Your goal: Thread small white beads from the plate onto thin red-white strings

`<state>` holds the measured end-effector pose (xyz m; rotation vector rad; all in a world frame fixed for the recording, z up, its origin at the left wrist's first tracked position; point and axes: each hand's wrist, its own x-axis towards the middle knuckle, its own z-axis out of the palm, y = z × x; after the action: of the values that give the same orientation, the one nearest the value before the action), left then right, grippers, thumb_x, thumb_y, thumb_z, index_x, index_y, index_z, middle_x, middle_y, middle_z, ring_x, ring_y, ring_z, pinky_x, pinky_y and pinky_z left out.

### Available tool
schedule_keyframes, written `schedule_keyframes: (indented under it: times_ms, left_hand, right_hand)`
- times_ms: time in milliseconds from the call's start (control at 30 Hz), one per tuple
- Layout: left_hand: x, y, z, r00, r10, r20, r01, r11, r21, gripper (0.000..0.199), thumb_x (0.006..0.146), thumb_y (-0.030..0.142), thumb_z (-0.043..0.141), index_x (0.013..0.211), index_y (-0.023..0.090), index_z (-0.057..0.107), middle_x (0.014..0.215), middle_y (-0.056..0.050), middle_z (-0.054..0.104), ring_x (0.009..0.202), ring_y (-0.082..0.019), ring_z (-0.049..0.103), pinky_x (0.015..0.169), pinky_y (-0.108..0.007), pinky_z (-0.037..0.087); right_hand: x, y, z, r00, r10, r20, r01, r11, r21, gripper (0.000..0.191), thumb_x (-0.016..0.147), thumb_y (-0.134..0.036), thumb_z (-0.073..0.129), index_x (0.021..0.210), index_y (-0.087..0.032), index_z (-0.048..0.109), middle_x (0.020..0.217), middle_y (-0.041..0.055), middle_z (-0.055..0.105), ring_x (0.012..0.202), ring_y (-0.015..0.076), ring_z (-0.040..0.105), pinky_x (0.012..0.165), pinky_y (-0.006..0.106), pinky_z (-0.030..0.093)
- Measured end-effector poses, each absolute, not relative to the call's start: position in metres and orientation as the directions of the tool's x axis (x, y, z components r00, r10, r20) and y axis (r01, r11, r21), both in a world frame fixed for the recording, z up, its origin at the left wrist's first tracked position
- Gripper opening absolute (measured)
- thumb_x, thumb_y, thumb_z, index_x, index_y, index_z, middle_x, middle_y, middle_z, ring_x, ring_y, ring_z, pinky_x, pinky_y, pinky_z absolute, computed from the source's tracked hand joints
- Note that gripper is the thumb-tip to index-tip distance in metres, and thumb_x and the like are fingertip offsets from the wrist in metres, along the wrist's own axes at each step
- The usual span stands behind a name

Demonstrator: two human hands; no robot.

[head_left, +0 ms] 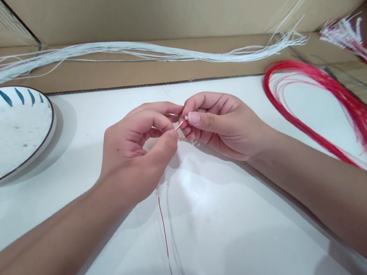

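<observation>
My left hand point(138, 147) is closed in a pinch, thumb against fingertips, on the thin white wire point(179, 125). Facing it, my right hand point(221, 122) pinches a small whitish piece point(187, 117) between thumb and forefinger, where the wire's end meets it; the piece is too small to name surely. The fingertips of both hands nearly touch above the white table. Several tiny clear or white pieces point(195, 143) show just below my right fingers. A red wire point(164, 232) and a pale wire point(172, 236) run from under my left hand toward the near edge.
At the left stands a white plate point(53, 121) with dark green leaf marks. Along the back, a bundle of white wires point(147, 49) lies on cardboard point(169, 75). A looped bundle of red wires point(340, 88) lies at right, with a red-and-white bundle point(354, 43) beyond.
</observation>
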<state>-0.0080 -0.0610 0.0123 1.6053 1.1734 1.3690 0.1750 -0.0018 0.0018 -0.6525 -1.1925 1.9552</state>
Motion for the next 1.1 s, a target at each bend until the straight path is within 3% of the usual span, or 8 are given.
schedule_keyframes:
  times_ms: [267, 700, 867, 1100]
  left_hand:
    - [-0.0085, -0.0571, 0.0046, 0.019, 0.909, 0.417, 0.115, -0.416, 0.902, 0.017, 0.083, 0.009, 0.072, 0.073, 0.022, 0.073, 0.105, -0.001, 0.078, 0.099, -0.018, 0.073, 0.083, -0.027, 0.062]
    - [-0.0068, -0.0599, 0.0089, 0.006, 0.931, 0.366, 0.16, -0.362, 0.918, 0.018, 0.084, 0.01, 0.072, 0.072, 0.023, 0.072, 0.105, 0.001, 0.078, 0.097, -0.016, 0.073, 0.08, -0.024, 0.062]
    - [-0.0084, -0.0579, 0.0092, 0.012, 0.938, 0.348, 0.237, -0.34, 0.91, 0.017, 0.083, 0.013, 0.073, 0.069, 0.024, 0.071, 0.107, 0.002, 0.077, 0.094, -0.015, 0.074, 0.071, -0.021, 0.061]
    - [-0.0067, -0.0577, 0.0091, 0.009, 0.938, 0.346, 0.267, -0.336, 0.903, 0.017, 0.083, 0.014, 0.073, 0.07, 0.024, 0.071, 0.106, 0.002, 0.076, 0.097, -0.016, 0.073, 0.074, -0.023, 0.061]
  right_hand:
    - [0.1742, -0.0022, 0.0022, -0.606, 0.795, -0.033, -0.372, -0.32, -0.872, 0.016, 0.081, -0.021, 0.086, 0.084, -0.014, 0.072, 0.079, 0.0004, 0.076, 0.068, 0.0064, 0.07, 0.067, 0.015, 0.059]
    - [0.1749, -0.0023, 0.001, -0.599, 0.8, -0.026, -0.37, -0.306, -0.877, 0.014, 0.08, -0.019, 0.086, 0.085, -0.015, 0.074, 0.076, 0.0003, 0.074, 0.068, 0.0071, 0.07, 0.066, 0.017, 0.059]
    - [0.1737, -0.0036, 0.0038, -0.59, 0.807, -0.01, -0.341, -0.261, -0.903, 0.01, 0.081, -0.016, 0.084, 0.084, -0.014, 0.074, 0.074, -0.0004, 0.073, 0.066, 0.007, 0.068, 0.065, 0.018, 0.06]
    - [0.1731, -0.0051, 0.0038, -0.583, 0.813, 0.009, -0.355, -0.244, -0.902, 0.008, 0.08, -0.013, 0.083, 0.084, -0.014, 0.076, 0.075, 0.0002, 0.074, 0.068, 0.0076, 0.069, 0.068, 0.019, 0.061]
